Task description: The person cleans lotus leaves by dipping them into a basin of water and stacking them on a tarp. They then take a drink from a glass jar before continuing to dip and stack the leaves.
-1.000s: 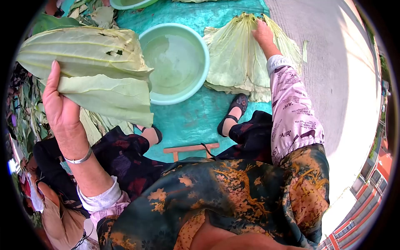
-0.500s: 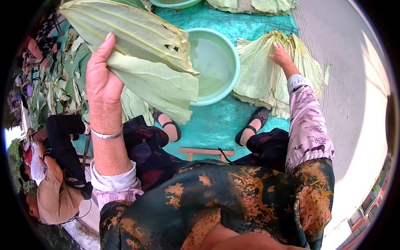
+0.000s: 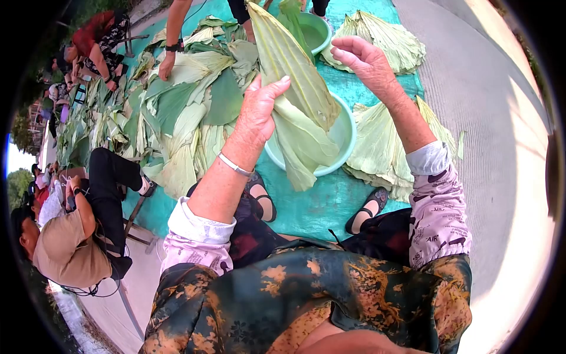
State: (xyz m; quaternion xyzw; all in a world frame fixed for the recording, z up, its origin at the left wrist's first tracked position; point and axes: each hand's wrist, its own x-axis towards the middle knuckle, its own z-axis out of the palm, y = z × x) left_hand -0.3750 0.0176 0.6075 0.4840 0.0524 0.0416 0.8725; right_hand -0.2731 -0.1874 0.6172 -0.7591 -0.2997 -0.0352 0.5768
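In the head view my left hand (image 3: 259, 109) grips a large pale green lotus leaf (image 3: 300, 76), thumb on top, fingers mostly hidden under it. The leaf is folded, and its lower part hangs over a light blue basin (image 3: 346, 150) of water. My right hand (image 3: 362, 56) is raised in the air to the right of the leaf, holding nothing, with its fingers loosely bent and the thumb apart. Below it a fanned stack of lotus leaves (image 3: 380, 147) lies on the teal sheet (image 3: 295, 209), partly behind my right forearm.
A big heap of loose leaves (image 3: 183, 112) spreads across the left. Another leaf stack (image 3: 377, 41) and a green basin (image 3: 321, 29) stand farther off. A co-worker's hand (image 3: 167, 66) touches the heap. One person (image 3: 76, 248) sits at left, another (image 3: 97, 44) bends farther back.
My left hand has carried the leaf rightward, turning it more upright. My right hand has lifted off the leaf stack. The view has shifted, showing more of the heap and people.
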